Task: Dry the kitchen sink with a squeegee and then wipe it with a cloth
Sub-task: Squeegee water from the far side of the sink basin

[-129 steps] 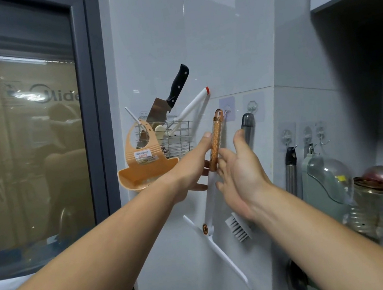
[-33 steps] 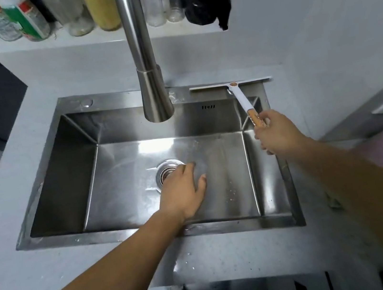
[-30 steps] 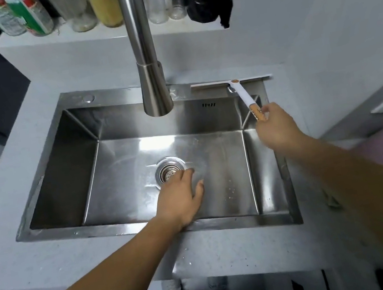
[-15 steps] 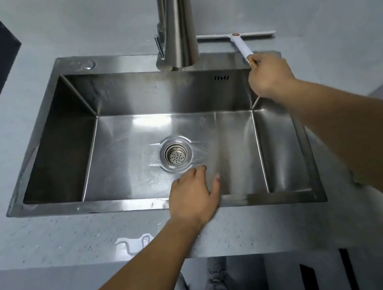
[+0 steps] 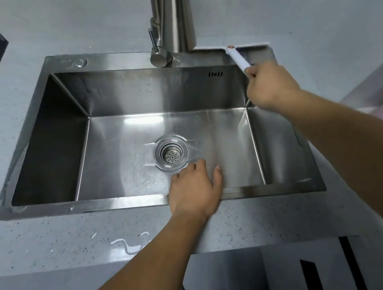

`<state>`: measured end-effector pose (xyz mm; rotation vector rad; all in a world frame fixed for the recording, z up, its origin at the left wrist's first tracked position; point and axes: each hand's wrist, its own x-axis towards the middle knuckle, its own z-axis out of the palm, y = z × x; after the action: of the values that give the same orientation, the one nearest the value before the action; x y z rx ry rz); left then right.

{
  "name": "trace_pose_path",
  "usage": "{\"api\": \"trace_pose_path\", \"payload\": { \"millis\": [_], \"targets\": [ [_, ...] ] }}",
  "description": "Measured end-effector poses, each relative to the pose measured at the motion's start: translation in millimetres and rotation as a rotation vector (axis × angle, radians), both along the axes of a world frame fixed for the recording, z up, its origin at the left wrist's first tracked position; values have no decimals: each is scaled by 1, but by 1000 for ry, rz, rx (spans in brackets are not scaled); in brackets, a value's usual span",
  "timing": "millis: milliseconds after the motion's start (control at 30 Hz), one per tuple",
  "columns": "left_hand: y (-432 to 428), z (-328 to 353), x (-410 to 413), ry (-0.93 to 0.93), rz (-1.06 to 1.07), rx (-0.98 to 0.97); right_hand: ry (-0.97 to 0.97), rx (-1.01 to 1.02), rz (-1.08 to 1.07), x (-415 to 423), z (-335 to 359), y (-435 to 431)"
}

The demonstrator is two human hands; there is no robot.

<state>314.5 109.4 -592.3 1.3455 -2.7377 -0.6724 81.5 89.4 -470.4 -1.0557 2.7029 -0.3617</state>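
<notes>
At the back right corner of the rectangular stainless-steel sink (image 5: 129, 202), a white-handled squeegee (image 5: 238, 58) lies blade-flat along the rim just right of the steel faucet (image 5: 173, 14). Right hand (image 5: 268, 85): grip closed around the squeegee handle. Left hand (image 5: 195, 191): fingers spread, palm down over the front rim, near the round drain strainer (image 5: 171, 154). Desk (image 5: 50, 244): grey, speckled.

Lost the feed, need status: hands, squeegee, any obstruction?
Right hand grips squeegee, blade on sink back rim. Left hand empty, front rim. Faucet overhangs blade.
</notes>
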Motion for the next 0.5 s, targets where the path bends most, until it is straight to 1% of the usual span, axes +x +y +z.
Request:
{"api": "trace_pose_path", "payload": {
  "millis": [133,300,400,500],
  "targets": [
    [1,0,0,-4,9,-10,-18,-15,7,12,3,33],
    [0,-2,-2,-6,9,-26,-56,-28,21,4,26,53],
    [0,-2,-3,-16,4,-29,-46,-116,0,-7,31,38],
    [1,-2,-2,-10,8,-33,-88,-154,1,-12,26,-8]
  ]
}}
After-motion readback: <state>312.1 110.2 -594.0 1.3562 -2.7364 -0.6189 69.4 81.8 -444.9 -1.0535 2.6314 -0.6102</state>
